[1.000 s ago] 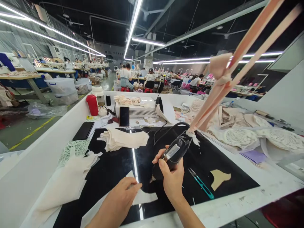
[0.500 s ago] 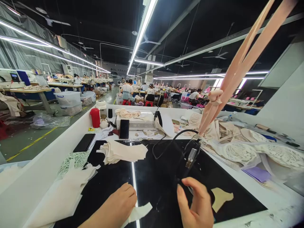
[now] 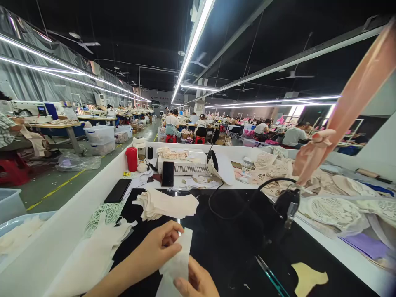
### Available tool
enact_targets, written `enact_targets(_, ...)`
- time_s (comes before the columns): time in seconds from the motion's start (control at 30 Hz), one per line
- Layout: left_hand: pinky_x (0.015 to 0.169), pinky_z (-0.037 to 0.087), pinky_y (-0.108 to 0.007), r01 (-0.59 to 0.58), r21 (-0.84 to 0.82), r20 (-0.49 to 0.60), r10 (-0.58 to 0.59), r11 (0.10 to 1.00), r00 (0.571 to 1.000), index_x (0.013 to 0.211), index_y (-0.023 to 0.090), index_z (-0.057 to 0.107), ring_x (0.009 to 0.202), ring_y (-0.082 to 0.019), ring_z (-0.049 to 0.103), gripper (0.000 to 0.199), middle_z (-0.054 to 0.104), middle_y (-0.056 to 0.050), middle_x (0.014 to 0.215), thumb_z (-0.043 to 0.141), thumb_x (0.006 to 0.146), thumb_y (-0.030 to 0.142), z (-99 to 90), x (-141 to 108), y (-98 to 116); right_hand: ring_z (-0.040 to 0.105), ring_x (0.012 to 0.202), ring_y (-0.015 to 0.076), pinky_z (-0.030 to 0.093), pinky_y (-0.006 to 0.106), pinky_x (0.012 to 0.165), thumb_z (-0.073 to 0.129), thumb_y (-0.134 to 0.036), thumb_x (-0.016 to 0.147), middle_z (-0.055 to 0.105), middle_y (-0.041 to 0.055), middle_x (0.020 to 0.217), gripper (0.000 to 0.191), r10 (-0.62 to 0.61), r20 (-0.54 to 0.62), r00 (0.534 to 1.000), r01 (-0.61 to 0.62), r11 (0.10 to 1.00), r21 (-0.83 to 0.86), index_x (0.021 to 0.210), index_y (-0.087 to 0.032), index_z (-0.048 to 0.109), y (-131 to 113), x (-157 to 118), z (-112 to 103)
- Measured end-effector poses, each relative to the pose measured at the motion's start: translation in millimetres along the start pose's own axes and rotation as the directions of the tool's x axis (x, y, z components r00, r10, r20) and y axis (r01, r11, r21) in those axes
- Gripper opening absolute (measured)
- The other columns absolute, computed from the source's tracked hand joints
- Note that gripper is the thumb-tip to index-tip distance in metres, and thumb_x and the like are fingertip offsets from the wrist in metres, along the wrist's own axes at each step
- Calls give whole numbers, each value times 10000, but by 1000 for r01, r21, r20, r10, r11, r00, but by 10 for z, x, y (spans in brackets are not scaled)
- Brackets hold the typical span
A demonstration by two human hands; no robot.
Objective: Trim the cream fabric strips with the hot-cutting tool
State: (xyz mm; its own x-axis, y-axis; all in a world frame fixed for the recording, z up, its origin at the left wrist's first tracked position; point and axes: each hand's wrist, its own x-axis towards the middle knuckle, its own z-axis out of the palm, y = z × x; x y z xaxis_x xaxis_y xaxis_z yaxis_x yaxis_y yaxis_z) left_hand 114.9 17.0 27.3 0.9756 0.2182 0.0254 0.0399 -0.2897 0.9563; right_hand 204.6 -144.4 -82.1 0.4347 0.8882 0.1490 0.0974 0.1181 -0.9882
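Over the black work surface [image 3: 229,243], my left hand [image 3: 162,247] pinches the edge of a white fabric piece [image 3: 181,262] between thumb and fingers. My right hand [image 3: 196,280] is closed on the lower right side of the same piece, its thumb in front. Beyond them lies a stack of cream fabric pieces [image 3: 168,204]. A larger pile of pale fabric [image 3: 83,260] is left of my left forearm. Tweezers [image 3: 272,276] with teal handles and a yellowish cut piece [image 3: 308,279] rest to the right of my hands.
A hanging tool [image 3: 287,204] with a black cable dangles from a pink fabric strip [image 3: 349,111] at the right. Two phones, a red container [image 3: 131,159] and a white box [image 3: 182,165] stand behind. Lace pieces [image 3: 331,212] lie at right; people sit in the background.
My right hand has moved left from its open pose and now holds the white piece, which is raised. The tweezers now show on the surface. The view has shifted, and the hanging tool appears farther right.
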Motion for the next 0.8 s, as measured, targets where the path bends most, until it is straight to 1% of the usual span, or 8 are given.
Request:
enact_targets(0.03, 677, 423, -251, 15, -38, -18, -16, 999, 1000, 1118, 194, 610, 707, -130, 541, 308, 572, 46, 822, 656, 841, 320, -24, 12, -33, 633, 752, 219, 488, 325, 712, 611, -788, 816, 714, 52, 882, 620, 3, 16, 1000, -4, 997, 78, 1068, -233, 724, -59, 66, 45)
enact_targets(0.1, 664, 418, -256, 43, -58, -75, -48, 997, 996, 1111, 183, 631, 688, -133, 542, 365, 573, 39, 802, 686, 833, 413, -88, 34, -107, 580, 740, 191, 449, 315, 721, 588, -752, 867, 666, 43, 837, 586, 22, 36, 999, -25, 996, 84, 980, -192, 715, -181, 184, 105)
enact_targets(0.2, 627, 405, -258, 69, -34, -171, -74, 997, 982, 1095, 176, 658, 655, -141, 523, 461, 554, 37, 743, 682, 833, 554, -220, 72, -179, 517, 714, 163, 407, 288, 680, 572, -726, 891, 615, 24, 796, 565, 47, 48, 998, -48, 999, 15, 924, -175, 693, -314, 338, 121)
enact_targets(0.3, 615, 398, -258, 67, -2, -249, -65, 998, 966, 1163, 179, 651, 658, -148, 516, 528, 546, 32, 746, 616, 864, 613, -379, 157, -191, 510, 695, 162, 411, 279, 655, 525, -709, 904, 606, 14, 761, 555, 8, -13, 1000, -9, 994, -106, 888, -175, 676, -383, 530, 50)
enact_targets(0.43, 655, 400, -260, 40, 109, -372, 3, 993, 928, 1158, 186, 673, 711, -152, 520, 502, 532, 22, 820, 622, 844, 574, -634, 407, -183, 534, 704, 176, 413, 284, 664, 524, -579, 906, 619, 4, 753, 424, -43, -142, 989, 10, 974, -225, 939, -192, 695, -437, 910, -197)
enact_targets(0.57, 664, 417, -273, 51, 235, -448, 61, 971, 892, 1130, 219, 709, 677, -145, 532, 404, 512, 35, 837, 613, 846, 489, -911, 783, -213, 525, 633, 182, 384, 289, 634, 518, -450, 864, 573, -21, 646, 350, -76, -300, 951, -33, 938, -345, 984, -189, 718, -436, 1324, -523)
enact_targets(0.7, 772, 486, -321, 101, 343, -484, 83, 934, 871, 1142, 205, 692, 754, -165, 596, 295, 594, 18, 877, 641, 918, 391, -1109, 1080, -336, 645, 818, 230, 455, 322, 754, 468, -400, 874, 717, 42, 857, 345, -126, -383, 915, -60, 898, -437, 1008, -197, 713, -351, 1597, -745)
enact_targets(0.8, 814, 538, -376, 160, 405, -482, 62, 900, 874, 1152, 172, 664, 807, -178, 633, 285, 661, -21, 964, 662, 985, 403, -1172, 1137, -502, 681, 899, 253, 474, 345, 820, 453, -390, 877, 755, 71, 968, 350, -131, -394, 910, -89, 865, -493, 1027, -199, 705, -256, 1683, -835)
